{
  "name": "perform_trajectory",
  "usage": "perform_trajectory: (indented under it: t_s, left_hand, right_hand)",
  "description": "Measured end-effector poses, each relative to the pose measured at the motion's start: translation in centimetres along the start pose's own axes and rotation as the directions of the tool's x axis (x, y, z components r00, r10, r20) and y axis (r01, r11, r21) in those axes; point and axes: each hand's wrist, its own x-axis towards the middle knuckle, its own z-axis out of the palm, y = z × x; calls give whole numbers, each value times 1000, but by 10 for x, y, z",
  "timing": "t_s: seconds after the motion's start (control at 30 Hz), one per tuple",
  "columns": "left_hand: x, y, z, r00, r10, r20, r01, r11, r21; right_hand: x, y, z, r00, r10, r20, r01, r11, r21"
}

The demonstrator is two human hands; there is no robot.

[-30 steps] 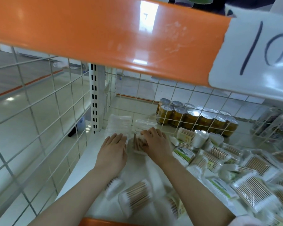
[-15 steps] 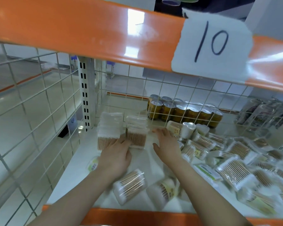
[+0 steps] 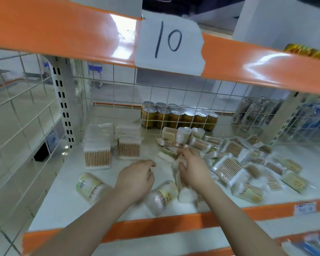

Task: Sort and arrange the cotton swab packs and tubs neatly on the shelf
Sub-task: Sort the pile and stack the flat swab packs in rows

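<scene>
Two neat rows of cotton swab packs stand at the back left of the white shelf (image 3: 67, 183): a taller row (image 3: 97, 150) and a shorter row (image 3: 128, 146). My left hand (image 3: 137, 179) hovers in front of them, fingers loosely curled, holding nothing. My right hand (image 3: 192, 168) reaches with spread fingers to the edge of the loose pile of flat packs (image 3: 229, 170), its fingertips by a green-labelled pack (image 3: 166, 154). Round tubs lie on their sides at the front: one at the left (image 3: 89, 185) and two under my wrists (image 3: 161, 196). Heart-shaped tubs (image 3: 183, 134) stand behind.
An orange beam (image 3: 63, 28) with a paper label "10" (image 3: 169, 45) hangs low overhead. Wire mesh (image 3: 17, 117) closes the left side and the back. Gold cans (image 3: 179, 117) stand behind the back mesh. A slotted upright post (image 3: 63, 108) stands at the back left corner.
Both hands have drawn back from the two stacked rows toward the front. My right hand has shifted right to the loose pile. The view has pulled back and up.
</scene>
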Motion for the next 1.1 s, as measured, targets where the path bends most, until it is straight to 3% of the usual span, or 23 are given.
perform_trajectory:
  t_s: [0.27,0.6,0.8,1.1]
  left_hand:
    - [2,28,11,994,54,96,-56,998,15]
    - [3,47,24,986,118,115,-125,991,55]
    - [3,48,28,987,120,110,-126,990,57]
    - [6,43,28,990,96,101,-101,994,49]
  right_hand:
    - [-30,41,-21,992,119,-28,-119,993,3]
    - [-50,65,-26,972,234,-1,-234,972,23]
    - [-53,66,-22,979,185,90,-185,983,-11]
    - [-44,66,-15,991,102,81,-87,980,-178]
